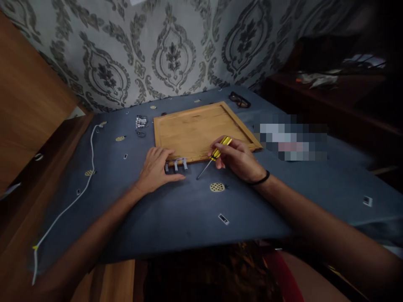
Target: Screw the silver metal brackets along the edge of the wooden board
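A tan wooden board (pixel 192 130) with a raised frame lies on the blue cloth. On its front edge sits a small grey metal piece with several hooks (pixel 176 164). Beside these hooks is my left hand (pixel 154 170), fingers resting over the board's front left corner and thumb stretched out apart in front of the edge. My right hand (pixel 241 157) is closed round the yellow and black handle of a screwdriver (pixel 222 147). Its shaft slants down to the left, and the tip hangs in front of the board, apart from the hooks.
Small metal parts (pixel 141 121) lie left of the board. Dark glasses (pixel 239 100) rest behind its right corner. A white cable (pixel 75 199) runs along the left of the blue cloth (pixel 176 218). A blurred patch (pixel 289 140) hides something at right. Patterned wallpaper (pixel 173 50) stands behind.
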